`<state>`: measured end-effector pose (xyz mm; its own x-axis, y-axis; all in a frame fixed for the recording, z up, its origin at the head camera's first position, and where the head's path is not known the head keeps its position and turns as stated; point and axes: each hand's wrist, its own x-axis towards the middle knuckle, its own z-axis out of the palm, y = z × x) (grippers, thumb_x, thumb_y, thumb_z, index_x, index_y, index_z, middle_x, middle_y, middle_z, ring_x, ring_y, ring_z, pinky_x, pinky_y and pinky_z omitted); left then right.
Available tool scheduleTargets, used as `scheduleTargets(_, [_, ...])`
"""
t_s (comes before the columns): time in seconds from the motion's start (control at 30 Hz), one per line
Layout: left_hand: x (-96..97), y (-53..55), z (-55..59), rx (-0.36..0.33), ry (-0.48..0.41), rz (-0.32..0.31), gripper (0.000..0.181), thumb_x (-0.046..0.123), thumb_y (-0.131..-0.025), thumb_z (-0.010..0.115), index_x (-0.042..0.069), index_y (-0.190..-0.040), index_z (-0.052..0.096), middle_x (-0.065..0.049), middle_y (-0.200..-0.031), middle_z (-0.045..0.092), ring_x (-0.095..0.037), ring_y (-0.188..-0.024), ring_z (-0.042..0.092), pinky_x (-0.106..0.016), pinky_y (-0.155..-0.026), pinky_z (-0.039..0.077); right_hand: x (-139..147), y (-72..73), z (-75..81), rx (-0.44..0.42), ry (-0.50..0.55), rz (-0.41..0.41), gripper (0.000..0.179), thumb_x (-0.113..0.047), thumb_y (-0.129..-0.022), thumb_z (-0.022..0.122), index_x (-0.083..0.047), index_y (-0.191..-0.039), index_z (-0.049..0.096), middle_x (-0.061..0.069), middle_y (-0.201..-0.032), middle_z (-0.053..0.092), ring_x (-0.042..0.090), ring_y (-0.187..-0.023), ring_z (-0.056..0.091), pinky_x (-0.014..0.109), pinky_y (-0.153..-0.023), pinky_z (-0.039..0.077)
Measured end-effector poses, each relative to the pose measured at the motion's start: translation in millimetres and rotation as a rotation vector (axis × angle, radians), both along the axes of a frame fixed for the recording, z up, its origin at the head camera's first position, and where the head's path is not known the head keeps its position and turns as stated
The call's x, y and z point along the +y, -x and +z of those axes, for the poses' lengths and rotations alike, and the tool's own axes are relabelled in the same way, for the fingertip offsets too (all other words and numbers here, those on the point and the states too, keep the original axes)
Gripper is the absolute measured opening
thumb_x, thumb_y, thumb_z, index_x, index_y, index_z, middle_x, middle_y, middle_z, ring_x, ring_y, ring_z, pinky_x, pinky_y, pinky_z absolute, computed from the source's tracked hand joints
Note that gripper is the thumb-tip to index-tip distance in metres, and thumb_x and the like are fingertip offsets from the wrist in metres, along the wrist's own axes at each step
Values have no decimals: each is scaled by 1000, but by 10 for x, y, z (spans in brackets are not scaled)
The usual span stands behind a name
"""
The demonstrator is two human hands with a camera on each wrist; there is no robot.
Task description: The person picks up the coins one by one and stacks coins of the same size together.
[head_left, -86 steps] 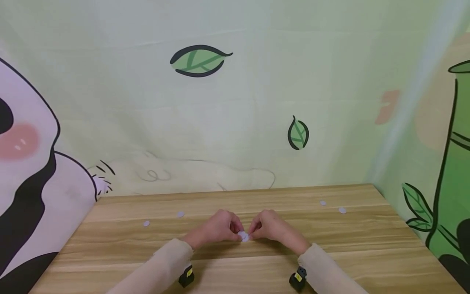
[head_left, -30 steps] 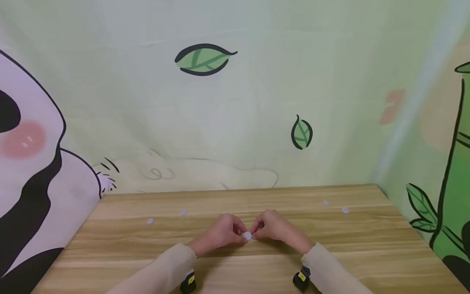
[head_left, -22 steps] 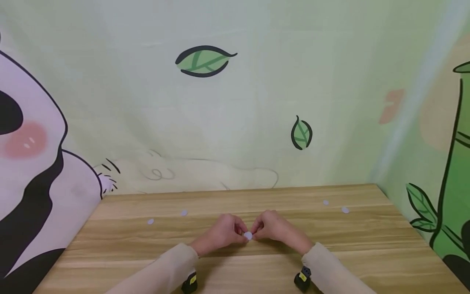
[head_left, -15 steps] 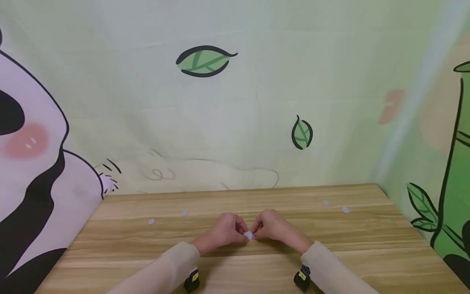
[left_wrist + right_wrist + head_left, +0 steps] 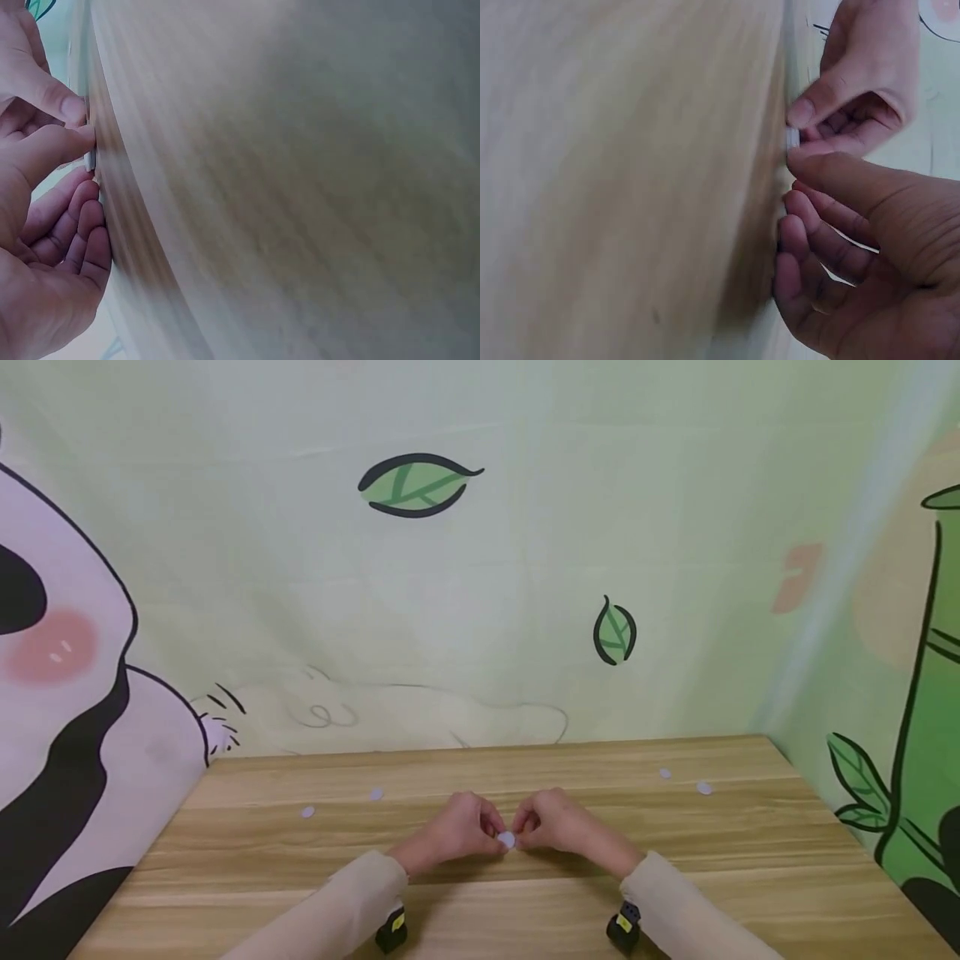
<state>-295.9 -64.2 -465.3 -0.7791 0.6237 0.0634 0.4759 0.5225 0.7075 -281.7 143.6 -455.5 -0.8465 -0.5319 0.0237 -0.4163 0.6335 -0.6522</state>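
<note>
My left hand [image 5: 459, 828] and my right hand [image 5: 557, 823] meet at the middle of the table, thumbs and fingertips around a small stack of white round discs [image 5: 507, 840]. From above, the stack looks like one even disc. Seen edge-on in the right wrist view, the disc stack [image 5: 793, 138] is a short pale block with thin layers, pinched from both sides close to the tabletop. In the left wrist view only a sliver of the stack [image 5: 91, 160] shows beside the thumb. How many discs it has cannot be made out.
Two loose white discs lie to the left, a nearer disc [image 5: 308, 812] and a farther disc [image 5: 377, 794]. On the right are two more, a larger-looking disc [image 5: 704, 787] and a smaller-looking disc [image 5: 665, 773]. A printed cloth [image 5: 480, 610] hangs behind the wooden table [image 5: 480, 910].
About three seconds ago the discs between my fingers overlapped unevenly; now they line up as one round stack. Over the last second the hands stay almost in place, and the loose discs have not moved.
</note>
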Motion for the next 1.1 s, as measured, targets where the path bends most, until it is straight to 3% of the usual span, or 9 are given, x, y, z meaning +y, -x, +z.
scheduleTargets(0.2, [0, 11, -16, 1, 37, 26, 12, 9, -76, 88, 6, -81, 77, 8, -65, 62, -2, -62, 52, -18, -57, 43, 263, 45, 84, 59, 29, 37, 19, -2, -84, 78, -1, -101, 70, -2, -79, 65, 6, -71, 56, 23, -64, 49])
scheduleTargets(0.53, [19, -11, 1, -37, 47, 55, 14, 9, -75, 88, 5, -82, 76, 7, -67, 60, -5, -64, 52, -19, -58, 42, 899, 102, 246, 161, -74, -51, 15, -6, -88, 76, -3, -101, 70, -4, -83, 66, 7, -76, 58, 24, -66, 50])
scheduleTargets(0.7, [6, -14, 5, -37, 44, 54, 14, 9, -75, 88, 5, -81, 75, 7, -67, 61, -5, -64, 52, -19, -57, 42, 1214, 70, 320, 161, -115, -119, 15, -7, -90, 74, -4, -105, 70, -3, -87, 66, 10, -79, 59, 26, -67, 50])
scheduleTargets(1.1, [-10, -17, 7, -34, 51, 51, 14, 9, -76, 87, 6, -81, 75, 6, -67, 61, -5, -64, 52, -20, -58, 43, 1825, 41, 324, 210, -187, -199, 15, -10, -89, 76, -2, -101, 70, -2, -86, 67, 12, -80, 61, 30, -69, 52])
